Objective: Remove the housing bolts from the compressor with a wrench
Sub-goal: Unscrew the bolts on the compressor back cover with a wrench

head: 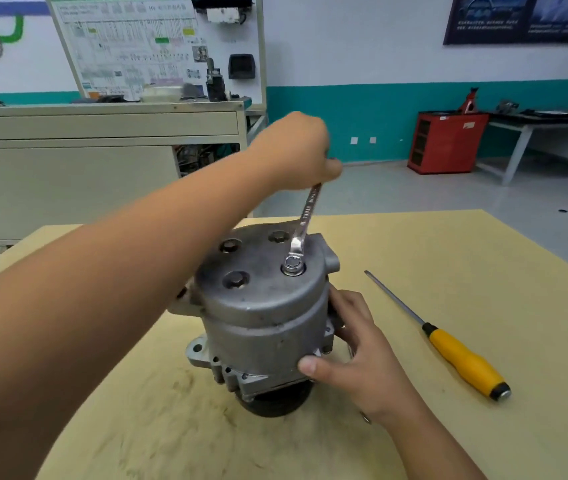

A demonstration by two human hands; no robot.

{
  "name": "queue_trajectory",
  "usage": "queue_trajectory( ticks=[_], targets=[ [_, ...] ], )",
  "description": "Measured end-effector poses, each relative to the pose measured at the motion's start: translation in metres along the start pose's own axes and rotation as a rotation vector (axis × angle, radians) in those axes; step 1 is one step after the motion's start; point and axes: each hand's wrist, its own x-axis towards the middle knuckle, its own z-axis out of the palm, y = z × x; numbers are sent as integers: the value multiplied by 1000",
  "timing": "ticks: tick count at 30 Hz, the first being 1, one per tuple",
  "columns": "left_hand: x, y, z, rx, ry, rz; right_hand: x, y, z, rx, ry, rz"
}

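Left hand (296,150) grips the wrench (305,220), ring end on a housing bolt (293,265). Right hand (352,351) clasps the compressor (262,306); it should brace firmly

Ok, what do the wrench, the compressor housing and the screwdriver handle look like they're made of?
The wrench: polished steel, probably chrome-plated; bright mirror shine, stamped lettering. The compressor housing: likely cast aluminium; dull grey, matte, slightly grimy. The screwdriver handle: looks like yellow plastic with black ends; smooth, uniform colour.
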Motion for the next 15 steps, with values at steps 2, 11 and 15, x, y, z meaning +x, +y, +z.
queue_trajectory(
  ticks=[2, 11, 15],
  targets=[
    [-13, -23, -2, -61, -21, -152, -1, 1, -2, 16, 7, 5],
    [-129, -71, -43, -53, 73, -288, 1, 0, -2, 2, 27, 10],
    [-174, -41, -69, 61, 112, -46, 0, -1, -2, 16, 37, 15]
  ],
)
